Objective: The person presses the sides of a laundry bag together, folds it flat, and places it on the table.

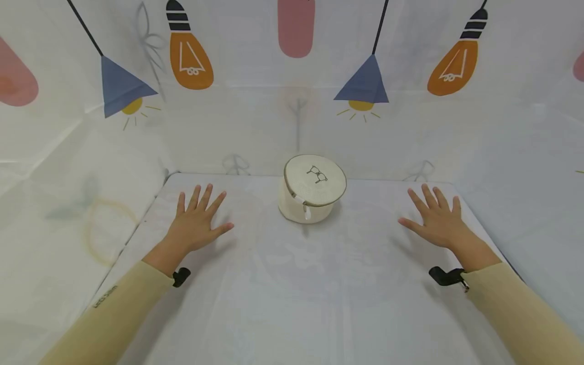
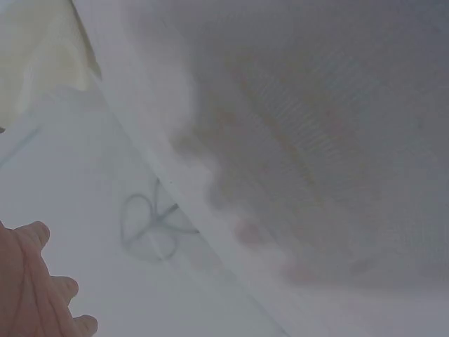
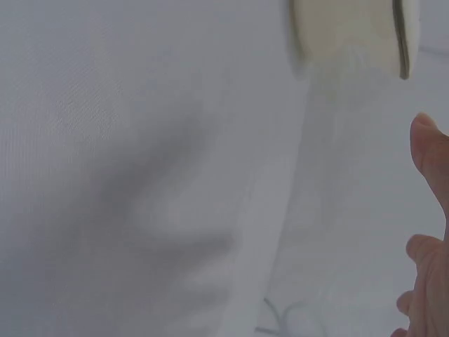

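Observation:
A round cream zippered case (image 1: 315, 182) stands near the table's back edge, its lid down and printed with a small glasses-like drawing. A zip pull hangs at its front. To its left, my left hand (image 1: 193, 225) is held over the table, fingers spread, holding nothing. My right hand (image 1: 440, 223) mirrors it on the other side, fingers also spread and nothing in it. Neither hand touches the case. In the right wrist view, part of the case (image 3: 351, 35) shows at the top, with the right thumb (image 3: 428, 147) below it.
White cloth covers the table (image 1: 292, 304). Behind it rises a white sheet (image 1: 255, 116) printed with lamps and bulbs, which continues along both sides. Each wrist carries a black camera mount, the right one (image 1: 444, 276) showing below the sleeve's cuff.

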The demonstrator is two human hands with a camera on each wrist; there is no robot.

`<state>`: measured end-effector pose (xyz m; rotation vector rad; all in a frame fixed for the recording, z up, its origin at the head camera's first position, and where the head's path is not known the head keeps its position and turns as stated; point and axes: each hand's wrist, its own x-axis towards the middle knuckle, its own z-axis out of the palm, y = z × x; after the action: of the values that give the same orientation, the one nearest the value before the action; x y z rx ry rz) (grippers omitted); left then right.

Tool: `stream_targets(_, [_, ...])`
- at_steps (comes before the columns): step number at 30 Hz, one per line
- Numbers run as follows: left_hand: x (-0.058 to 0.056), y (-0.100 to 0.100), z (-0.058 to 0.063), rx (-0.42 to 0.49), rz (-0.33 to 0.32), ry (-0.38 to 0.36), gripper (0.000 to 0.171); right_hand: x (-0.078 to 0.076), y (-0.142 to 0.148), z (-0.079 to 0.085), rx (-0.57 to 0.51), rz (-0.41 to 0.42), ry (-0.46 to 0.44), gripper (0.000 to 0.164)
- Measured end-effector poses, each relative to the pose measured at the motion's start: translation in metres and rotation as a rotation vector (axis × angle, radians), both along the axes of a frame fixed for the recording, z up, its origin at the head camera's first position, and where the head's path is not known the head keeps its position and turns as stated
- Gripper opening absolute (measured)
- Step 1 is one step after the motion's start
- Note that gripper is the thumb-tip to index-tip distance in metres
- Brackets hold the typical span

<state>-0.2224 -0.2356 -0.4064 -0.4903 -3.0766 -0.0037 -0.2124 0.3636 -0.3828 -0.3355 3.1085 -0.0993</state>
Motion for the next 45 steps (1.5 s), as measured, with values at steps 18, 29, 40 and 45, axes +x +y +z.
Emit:
stream_targets(18, [-0.009,0.039,0.008,0.117,-0.061,0.052,0.092,-0.012,-0.042,0.003,-0.088,0.066,0.039,0.089])
stream_targets(29, [-0.022,0.08,0.013,0.289,-0.116,0.06,0.091,-0.027,-0.078,0.002,-0.249,0.155,0.118,0.081])
stream_targets(40, [-0.036,0.115,0.014,0.451,-0.147,0.041,0.096,-0.042,-0.118,-0.005,-0.373,0.17,0.112,0.077])
stream_targets(45, [-0.042,0.127,0.011,0.477,-0.15,0.025,0.097,-0.047,-0.127,-0.005,-0.409,0.158,0.108,0.076])
